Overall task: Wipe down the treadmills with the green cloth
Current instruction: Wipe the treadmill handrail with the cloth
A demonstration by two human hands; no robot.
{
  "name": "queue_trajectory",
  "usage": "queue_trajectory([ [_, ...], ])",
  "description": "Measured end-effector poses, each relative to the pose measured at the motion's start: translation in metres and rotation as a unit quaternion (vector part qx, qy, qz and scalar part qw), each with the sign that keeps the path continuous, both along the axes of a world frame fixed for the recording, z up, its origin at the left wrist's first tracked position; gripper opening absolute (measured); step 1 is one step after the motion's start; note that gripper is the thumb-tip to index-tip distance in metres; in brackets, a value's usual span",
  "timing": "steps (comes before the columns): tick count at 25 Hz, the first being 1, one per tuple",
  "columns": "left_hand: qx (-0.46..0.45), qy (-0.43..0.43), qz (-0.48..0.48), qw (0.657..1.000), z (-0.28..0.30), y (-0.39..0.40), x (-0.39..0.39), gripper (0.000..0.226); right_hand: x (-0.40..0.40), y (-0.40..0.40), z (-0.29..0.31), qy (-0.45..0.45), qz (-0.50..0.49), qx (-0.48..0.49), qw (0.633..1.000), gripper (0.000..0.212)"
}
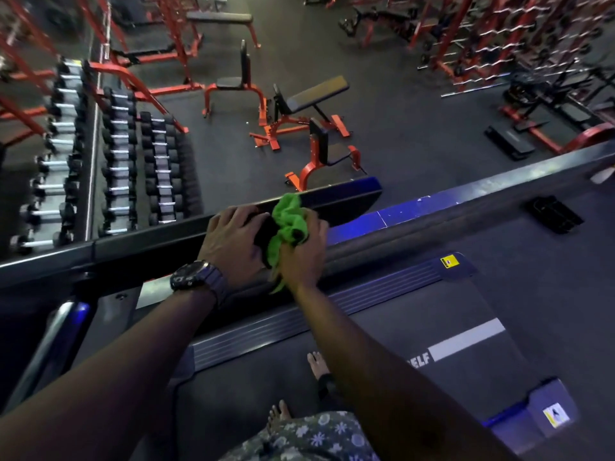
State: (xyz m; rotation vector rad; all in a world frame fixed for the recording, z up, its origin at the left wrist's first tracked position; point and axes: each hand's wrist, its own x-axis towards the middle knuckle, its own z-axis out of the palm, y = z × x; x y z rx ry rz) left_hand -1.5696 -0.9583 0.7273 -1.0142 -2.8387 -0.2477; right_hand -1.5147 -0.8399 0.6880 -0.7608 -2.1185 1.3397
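I stand barefoot on a treadmill belt (399, 327) with a white stripe and lettering. Its dark console top (346, 194) runs across the middle of the head view. The bunched green cloth (289, 224) lies against the console, and my right hand (304, 257) grips it from below. Just to the left, my left hand (233, 244), a dark watch on its wrist, rests on the console with fingers curved over a dark part beside the cloth. What lies under those fingers is hidden.
A dark railing (499, 181) runs behind the console, with the gym floor below. Dumbbell racks (119, 161) stand at left, red benches (299, 121) in the middle and barbell racks (499, 44) at far right. The treadmill's ribbed side rail (332, 307) runs beside the belt.
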Motion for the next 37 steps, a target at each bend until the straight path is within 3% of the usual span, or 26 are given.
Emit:
queue_trajectory([
  [1, 0.001, 0.003, 0.007, 1.0, 0.0, -0.006, 0.0, 0.066, 0.002, 0.018, -0.001, 0.015, -0.001, -0.005, 1.0, 0.041],
  [3, -0.008, 0.0, 0.019, 1.0, 0.001, -0.024, -0.001, 0.065, -0.003, 0.067, -0.012, 0.019, -0.122, -0.067, 0.99, 0.051],
  [5, -0.018, -0.002, 0.034, 0.999, 0.002, -0.046, -0.001, 0.065, -0.016, 0.085, -0.011, -0.025, -0.247, -0.147, 0.957, 0.059],
  [6, -0.021, 0.001, 0.042, 0.999, 0.003, -0.056, -0.001, 0.066, -0.023, 0.066, -0.008, -0.053, -0.266, -0.14, 0.952, 0.058],
  [8, -0.017, -0.001, 0.047, 0.999, 0.006, -0.067, 0.001, 0.065, -0.029, -0.009, 0.002, -0.046, -0.203, -0.065, 0.976, 0.051],
  [10, -0.008, -0.021, 0.05, 0.998, 0.008, -0.07, 0.003, 0.064, -0.019, -0.085, -0.001, -0.013, -0.052, 0.002, 0.999, 0.042],
  [12, -0.003, -0.036, 0.05, 0.998, 0.011, -0.076, 0.004, 0.065, -0.007, -0.11, -0.01, 0.024, 0.068, -0.006, 0.997, 0.038],
  [14, -0.018, -0.027, 0.066, 0.997, 0.014, -0.095, 0.003, 0.066, -0.008, -0.088, -0.017, 0.041, 0.054, -0.049, 0.996, 0.04],
  [16, -0.026, -0.017, 0.102, 0.994, 0.015, -0.124, 0.001, 0.067, -0.013, -0.063, -0.025, 0.043, -0.069, -0.106, 0.991, 0.046],
  [19, -0.023, -0.012, 0.119, 0.993, 0.009, -0.157, 0.004, 0.071, -0.023, -0.086, -0.024, -0.009, -0.152, -0.094, 0.984, 0.046],
  [24, 0.054, -0.053, 0.145, 0.987, 0.007, -0.166, 0.006, 0.06, -0.025, -0.217, -0.012, -0.005, 0.059, -0.142, 0.988, 0.031],
  [29, 0.047, -0.061, 0.142, 0.987, 0.007, -0.192, 0.01, 0.065, -0.018, -0.21, -0.034, -0.003, 0.296, -0.023, 0.955, 0.032],
  [30, 0.05, -0.065, 0.148, 0.985, 0.007, -0.189, 0.012, 0.068, -0.017, -0.206, -0.033, 0.025, 0.271, -0.049, 0.961, 0.031],
  [33, 0.063, -0.067, 0.156, 0.983, 0.006, -0.183, 0.016, 0.064, -0.02, -0.184, -0.047, 0.069, 0.072, -0.192, 0.976, 0.033],
  [35, 0.064, -0.055, 0.163, 0.983, 0.007, -0.185, 0.017, 0.061, -0.029, -0.168, -0.068, 0.001, -0.033, -0.292, 0.956, 0.041],
  [37, 0.06, -0.032, 0.172, 0.983, 0.008, -0.184, 0.017, 0.058, -0.042, -0.182, -0.087, -0.055, -0.042, -0.386, 0.92, 0.048],
])
